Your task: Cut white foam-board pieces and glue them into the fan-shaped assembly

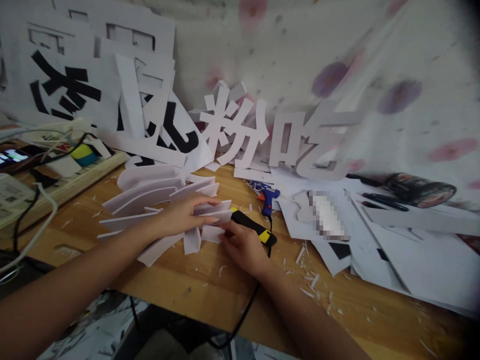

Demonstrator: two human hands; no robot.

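Observation:
A white foam-board character (157,200) built of upright strips stands on the wooden table. My left hand (183,215) reaches over its right side, thumb and fingers closed on a white strip (215,214). Close to that strip's right end is my right hand (242,245), fingers curled; whatever lies between its fingertips is hidden. A black and yellow utility knife (251,225) lies just behind my right hand. Farther back rests a blue glue gun (268,197), its black cord running down past the knife.
Finished white characters (236,127) lean against the flowered curtain (300,45). Cut-out sheets (146,30) stand at the back left. A power strip and cables (48,185) occupy the left. Paper sheets (420,250) and a tape roll (420,190) lie right, with white scraps (311,280) nearer.

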